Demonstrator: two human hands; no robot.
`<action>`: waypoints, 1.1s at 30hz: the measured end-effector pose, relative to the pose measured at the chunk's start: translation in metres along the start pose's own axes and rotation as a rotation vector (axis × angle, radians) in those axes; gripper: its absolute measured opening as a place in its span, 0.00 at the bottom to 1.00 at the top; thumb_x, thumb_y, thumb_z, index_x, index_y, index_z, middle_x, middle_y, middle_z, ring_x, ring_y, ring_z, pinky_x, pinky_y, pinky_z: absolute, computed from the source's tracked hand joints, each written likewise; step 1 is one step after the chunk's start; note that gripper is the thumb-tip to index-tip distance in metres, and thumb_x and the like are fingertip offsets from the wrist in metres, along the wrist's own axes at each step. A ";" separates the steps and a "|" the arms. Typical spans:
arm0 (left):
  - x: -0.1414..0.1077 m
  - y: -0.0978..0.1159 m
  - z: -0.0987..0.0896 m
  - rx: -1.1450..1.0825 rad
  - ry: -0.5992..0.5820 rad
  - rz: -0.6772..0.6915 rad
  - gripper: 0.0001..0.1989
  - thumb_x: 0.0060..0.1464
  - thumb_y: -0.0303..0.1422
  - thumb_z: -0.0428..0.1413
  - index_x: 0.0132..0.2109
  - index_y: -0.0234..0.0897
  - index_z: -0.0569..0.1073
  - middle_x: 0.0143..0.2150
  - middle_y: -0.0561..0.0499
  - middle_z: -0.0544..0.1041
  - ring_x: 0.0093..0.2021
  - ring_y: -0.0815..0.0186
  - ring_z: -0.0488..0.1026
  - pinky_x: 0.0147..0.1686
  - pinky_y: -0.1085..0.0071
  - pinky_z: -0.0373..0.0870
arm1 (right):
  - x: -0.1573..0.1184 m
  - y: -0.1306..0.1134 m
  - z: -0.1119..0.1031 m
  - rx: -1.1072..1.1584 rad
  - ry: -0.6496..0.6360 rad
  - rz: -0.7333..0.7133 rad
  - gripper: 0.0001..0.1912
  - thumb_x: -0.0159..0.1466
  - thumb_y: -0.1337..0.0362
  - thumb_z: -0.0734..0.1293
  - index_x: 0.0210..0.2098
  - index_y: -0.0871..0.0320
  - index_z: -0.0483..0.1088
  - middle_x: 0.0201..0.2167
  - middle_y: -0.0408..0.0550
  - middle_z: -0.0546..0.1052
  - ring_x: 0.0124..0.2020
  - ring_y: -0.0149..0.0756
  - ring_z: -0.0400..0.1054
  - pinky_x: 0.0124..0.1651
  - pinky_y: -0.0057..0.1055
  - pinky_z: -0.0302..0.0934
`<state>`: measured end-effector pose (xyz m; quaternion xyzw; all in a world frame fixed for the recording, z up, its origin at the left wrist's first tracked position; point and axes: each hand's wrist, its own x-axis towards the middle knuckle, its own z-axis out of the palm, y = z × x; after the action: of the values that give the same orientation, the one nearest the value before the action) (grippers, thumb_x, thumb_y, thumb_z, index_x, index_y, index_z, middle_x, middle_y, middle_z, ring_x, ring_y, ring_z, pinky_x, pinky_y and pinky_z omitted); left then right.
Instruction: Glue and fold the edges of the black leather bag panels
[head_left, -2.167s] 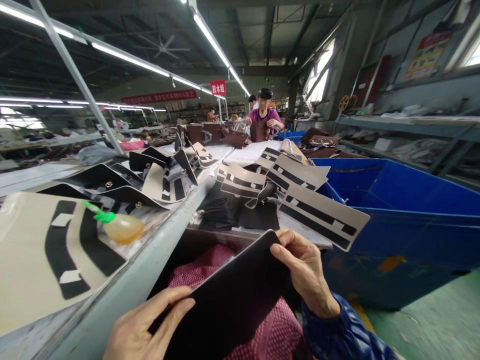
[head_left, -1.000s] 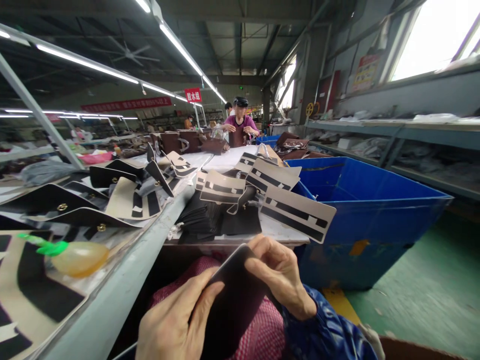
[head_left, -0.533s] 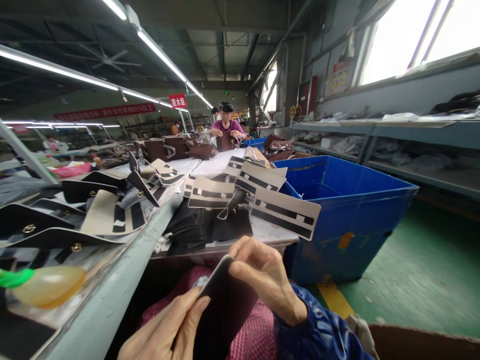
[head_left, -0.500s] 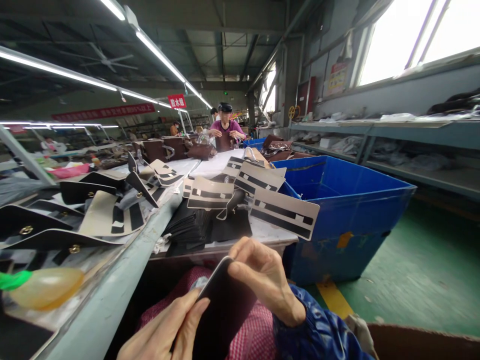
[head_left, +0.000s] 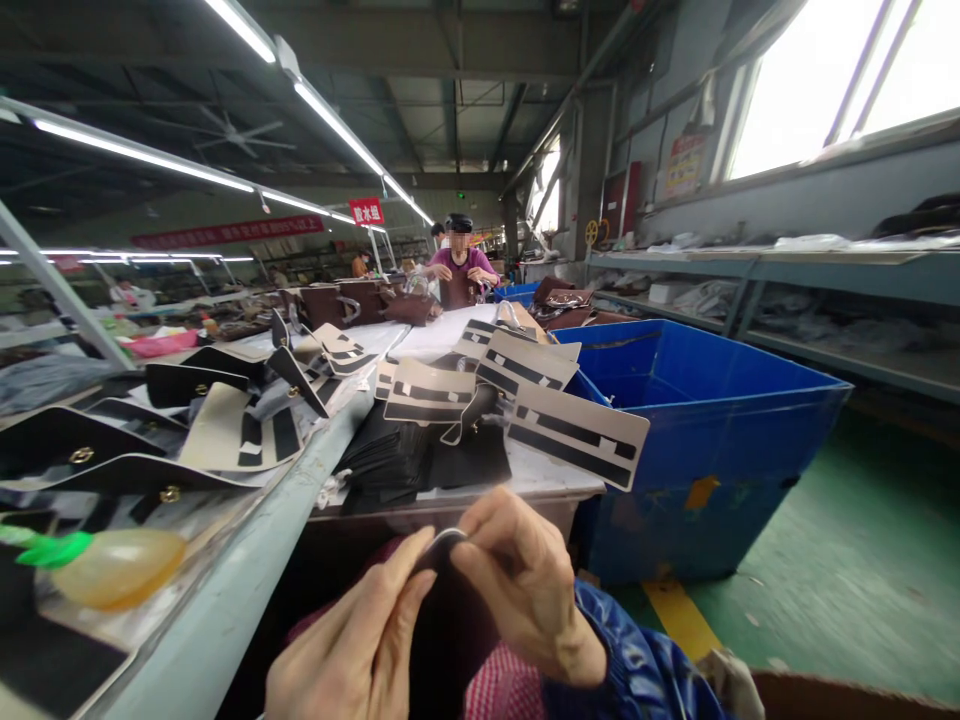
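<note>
A black leather-like panel point(head_left: 450, 620) with a pale edge is held low in front of me, above my lap. My left hand point(head_left: 352, 630) pinches its upper left edge between thumb and fingers. Close beside it, my right hand point(head_left: 525, 580) grips the top edge near the curved corner, thumb on the dark face. Much of the panel's lower part is in shadow. Beyond my hands, a stack of black pieces point(head_left: 386, 455) lies on the white table point(head_left: 551, 475). Beige panels with black strips point(head_left: 577, 430) rest behind that stack, one jutting over the table's edge.
A large blue bin point(head_left: 690, 470) stands on the right. On the left bench, behind a grey rail point(head_left: 247, 560), lie black flaps with metal fittings point(head_left: 127, 475) and a yellowish squeeze bottle point(head_left: 120, 568). Across the table, a co-worker point(head_left: 461, 265) handles a brown piece.
My left hand has moved up and right along the panel's edge, closer to my right hand. The whole view has shifted slightly. Both hands keep their grip.
</note>
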<state>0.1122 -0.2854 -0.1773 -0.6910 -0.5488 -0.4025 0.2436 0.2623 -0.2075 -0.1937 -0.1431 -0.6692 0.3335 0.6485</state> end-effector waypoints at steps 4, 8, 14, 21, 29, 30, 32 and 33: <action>0.006 0.003 0.004 -0.009 0.008 0.040 0.06 0.67 0.34 0.52 0.45 0.39 0.73 0.34 0.52 0.84 0.28 0.69 0.81 0.35 0.81 0.75 | 0.000 0.006 0.006 0.195 -0.016 0.188 0.14 0.66 0.61 0.71 0.27 0.56 0.66 0.30 0.44 0.73 0.28 0.29 0.65 0.30 0.28 0.60; 0.010 0.003 0.005 -0.048 -0.003 0.072 0.04 0.68 0.30 0.51 0.43 0.39 0.70 0.28 0.57 0.79 0.24 0.76 0.77 0.31 0.85 0.69 | -0.001 0.019 0.010 0.365 0.052 0.317 0.17 0.60 0.57 0.77 0.33 0.54 0.65 0.28 0.40 0.73 0.26 0.29 0.66 0.30 0.26 0.61; 0.008 -0.002 0.016 -0.091 -0.055 0.081 0.07 0.67 0.26 0.51 0.38 0.40 0.68 0.25 0.58 0.71 0.23 0.75 0.74 0.29 0.81 0.66 | 0.013 0.015 -0.004 -0.006 -0.245 0.209 0.08 0.67 0.59 0.70 0.33 0.57 0.74 0.24 0.40 0.72 0.24 0.28 0.62 0.29 0.27 0.56; 0.017 -0.013 0.009 -0.530 -0.106 -0.073 0.12 0.68 0.28 0.47 0.34 0.41 0.67 0.28 0.58 0.69 0.28 0.75 0.69 0.32 0.82 0.67 | 0.040 0.021 -0.013 0.414 -0.556 0.420 0.20 0.68 0.46 0.65 0.43 0.57 0.75 0.37 0.46 0.80 0.36 0.34 0.74 0.41 0.33 0.68; 0.027 -0.021 0.007 -1.160 -0.015 -0.184 0.19 0.69 0.44 0.47 0.30 0.42 0.68 0.20 0.56 0.68 0.30 0.66 0.65 0.50 0.68 0.68 | 0.039 0.059 0.025 0.361 -0.890 0.329 0.19 0.64 0.47 0.70 0.33 0.58 0.74 0.34 0.44 0.76 0.38 0.36 0.71 0.45 0.31 0.67; 0.024 -0.025 0.004 -1.136 -0.022 -0.197 0.17 0.67 0.42 0.50 0.31 0.42 0.71 0.22 0.55 0.71 0.30 0.67 0.67 0.51 0.70 0.69 | 0.036 0.063 0.026 0.372 -0.902 0.374 0.22 0.64 0.44 0.70 0.33 0.59 0.73 0.31 0.43 0.74 0.36 0.35 0.70 0.42 0.30 0.67; 0.013 -0.032 -0.005 -1.073 -0.051 -0.353 0.12 0.65 0.42 0.54 0.37 0.43 0.77 0.37 0.53 0.81 0.38 0.67 0.76 0.53 0.72 0.71 | 0.033 0.065 0.022 0.356 -0.836 0.413 0.27 0.63 0.39 0.68 0.33 0.61 0.72 0.30 0.42 0.72 0.33 0.33 0.68 0.38 0.29 0.65; 0.005 -0.034 -0.012 -1.037 -0.044 -0.517 0.14 0.66 0.45 0.51 0.43 0.46 0.78 0.47 0.52 0.82 0.44 0.65 0.78 0.53 0.72 0.73 | 0.033 0.064 0.018 0.311 -0.787 0.396 0.28 0.63 0.39 0.68 0.32 0.61 0.72 0.29 0.42 0.72 0.32 0.32 0.66 0.37 0.29 0.63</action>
<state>0.0769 -0.2824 -0.1701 -0.5719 -0.4359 -0.6505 -0.2444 0.2251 -0.1444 -0.2077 -0.0318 -0.7661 0.5762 0.2830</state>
